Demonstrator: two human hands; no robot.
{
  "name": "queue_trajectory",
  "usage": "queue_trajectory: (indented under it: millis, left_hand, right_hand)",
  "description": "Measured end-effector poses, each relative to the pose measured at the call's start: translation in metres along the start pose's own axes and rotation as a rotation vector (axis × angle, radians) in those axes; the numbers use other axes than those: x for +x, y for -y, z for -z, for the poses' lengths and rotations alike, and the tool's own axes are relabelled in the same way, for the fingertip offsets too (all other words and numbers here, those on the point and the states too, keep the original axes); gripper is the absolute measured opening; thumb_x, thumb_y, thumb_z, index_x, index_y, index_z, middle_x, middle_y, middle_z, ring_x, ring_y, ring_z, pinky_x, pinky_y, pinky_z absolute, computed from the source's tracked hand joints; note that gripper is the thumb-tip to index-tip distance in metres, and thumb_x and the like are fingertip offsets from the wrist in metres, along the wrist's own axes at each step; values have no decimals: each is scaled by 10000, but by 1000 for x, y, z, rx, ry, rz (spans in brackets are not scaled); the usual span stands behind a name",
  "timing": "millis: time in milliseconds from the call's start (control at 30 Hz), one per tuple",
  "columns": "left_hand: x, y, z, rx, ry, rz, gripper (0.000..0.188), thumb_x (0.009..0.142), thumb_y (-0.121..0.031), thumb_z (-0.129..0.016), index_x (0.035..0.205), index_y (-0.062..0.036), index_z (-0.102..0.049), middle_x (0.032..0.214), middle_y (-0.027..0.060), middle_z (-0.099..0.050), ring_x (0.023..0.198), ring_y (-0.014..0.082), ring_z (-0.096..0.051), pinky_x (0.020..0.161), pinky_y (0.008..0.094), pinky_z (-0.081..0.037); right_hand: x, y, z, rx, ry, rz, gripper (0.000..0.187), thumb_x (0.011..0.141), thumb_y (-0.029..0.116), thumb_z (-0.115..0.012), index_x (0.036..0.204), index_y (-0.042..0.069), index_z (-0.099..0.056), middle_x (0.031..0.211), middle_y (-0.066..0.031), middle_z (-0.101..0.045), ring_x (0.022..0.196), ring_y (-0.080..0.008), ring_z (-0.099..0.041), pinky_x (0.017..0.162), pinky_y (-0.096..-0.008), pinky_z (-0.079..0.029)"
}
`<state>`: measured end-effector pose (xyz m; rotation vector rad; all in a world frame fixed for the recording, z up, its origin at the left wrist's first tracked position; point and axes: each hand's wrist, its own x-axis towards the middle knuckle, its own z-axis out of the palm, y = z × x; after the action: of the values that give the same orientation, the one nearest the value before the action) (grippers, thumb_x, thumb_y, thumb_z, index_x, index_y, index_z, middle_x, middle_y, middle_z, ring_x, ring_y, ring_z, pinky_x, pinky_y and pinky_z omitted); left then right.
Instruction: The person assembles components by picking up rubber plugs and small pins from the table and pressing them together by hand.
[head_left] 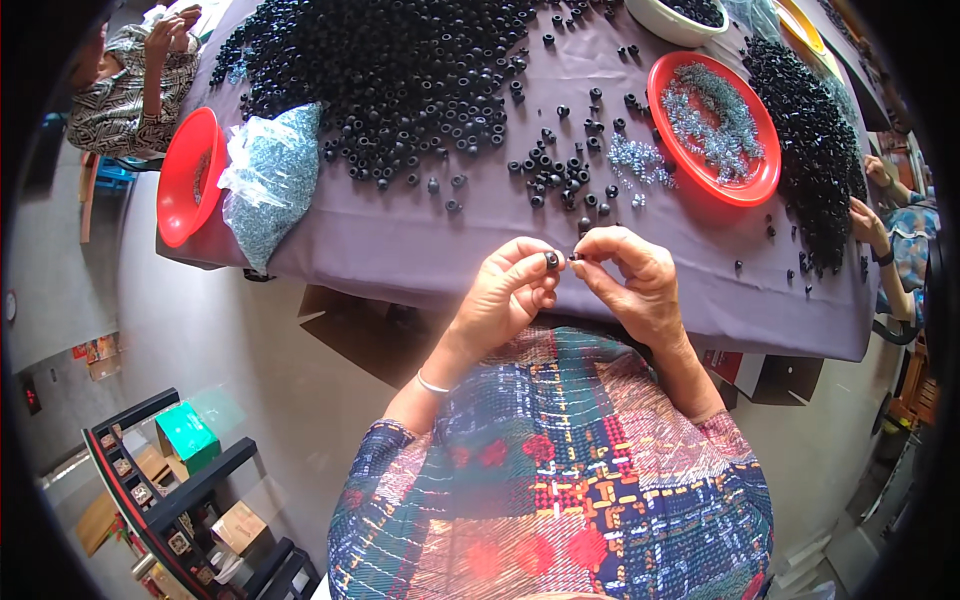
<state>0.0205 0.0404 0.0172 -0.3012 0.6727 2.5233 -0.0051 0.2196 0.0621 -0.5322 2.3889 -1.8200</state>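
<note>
Just off the table's near edge, my two hands meet fingertip to fingertip. My left hand [505,295] is closed, pinching a small round black plastic part [552,260] with a hole in its face between thumb and forefinger. Thumb and forefinger of my right hand [640,285] press together on a tiny dark piece [575,257], mostly covered by the fingertips. Beyond them lie several loose black parts [555,175] of the same sort, beside a small scatter of tiny silvery pieces [637,160]. More silvery pieces, like little springs, rest in a red plate [765,150].
A large heap of black parts [400,80] covers the far left of the cloth-covered table [400,235]. A clear bag of silvery pieces [275,190] and a red bowl [185,200] stand left. At right are another black heap [810,150] and a co-worker's hands [872,225].
</note>
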Motion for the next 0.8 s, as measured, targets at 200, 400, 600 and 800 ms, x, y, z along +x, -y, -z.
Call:
queue_trajectory:
  millis: [200,400,600,800]
  left_hand:
    - [-4,2,-9,37,6,-4,143,876,-120,-611,978,-31,-567,898,49,-612,714,85,-546,614,228,-488]
    - [-7,5,-12,48,31,-5,135,872,-97,-612,976,-28,-562,874,51,-610,724,104,-571,637,242,-507]
    - [-9,7,-17,98,13,-27,133,865,-102,-624,971,-36,-578,845,44,-597,708,106,-548,622,245,-483]
    - [-9,10,-14,126,-4,-38,147,853,-101,-639,966,-31,-578,835,56,-598,694,124,-553,632,256,-485]
  right_hand:
    - [-7,7,3,83,-18,66,151,751,-68,-653,882,-15,-600,821,-73,-619,750,-130,-588,679,-241,-468]
    - [-10,12,2,-132,-71,218,156,709,-71,-672,838,-14,-606,787,-92,-618,696,-188,-604,638,-270,-488]
    - [-13,14,1,-211,-80,238,145,706,-69,-676,823,-19,-607,778,-101,-623,683,-199,-612,613,-279,-496]
    - [-13,10,-1,-244,-68,269,146,707,-71,-675,824,-19,-604,780,-102,-622,678,-200,-613,602,-280,-495]
